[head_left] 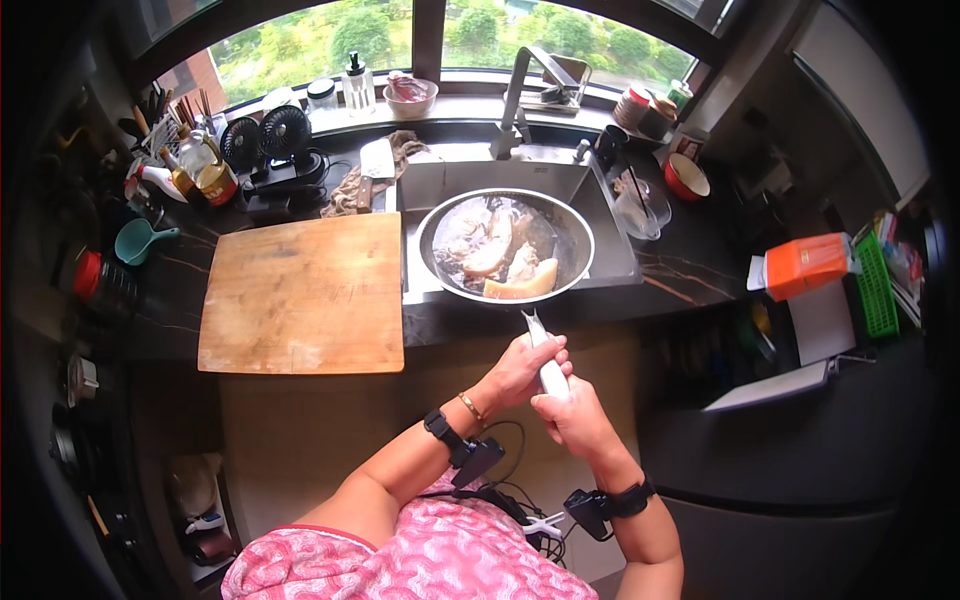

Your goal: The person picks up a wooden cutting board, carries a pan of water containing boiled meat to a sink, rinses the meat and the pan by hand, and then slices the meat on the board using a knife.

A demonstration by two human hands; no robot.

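Both of my hands grip the pale handle [550, 367] of a wide frying pan [588, 259]. My left hand [521, 369] is closed around it nearer the pan, and my right hand [579, 420] holds its rear end. The pan is over the front part of a stainless steel sink [611, 255]. Dark liquid fills much of it, with several pieces of pale meat [491, 251] inside. One thick piece with yellowish skin [525, 283] lies against the near rim. Whether the pan rests on the sink's edge, I cannot tell.
Left of the sink, a wooden cutting board [304, 292] overhangs the counter edge. Behind it a cleaver [375, 161] lies on a brown cloth [345, 196]. The faucet [514, 112] rises behind the pan. A clear plastic container [645, 210] and a red bowl [686, 178] stand at right.
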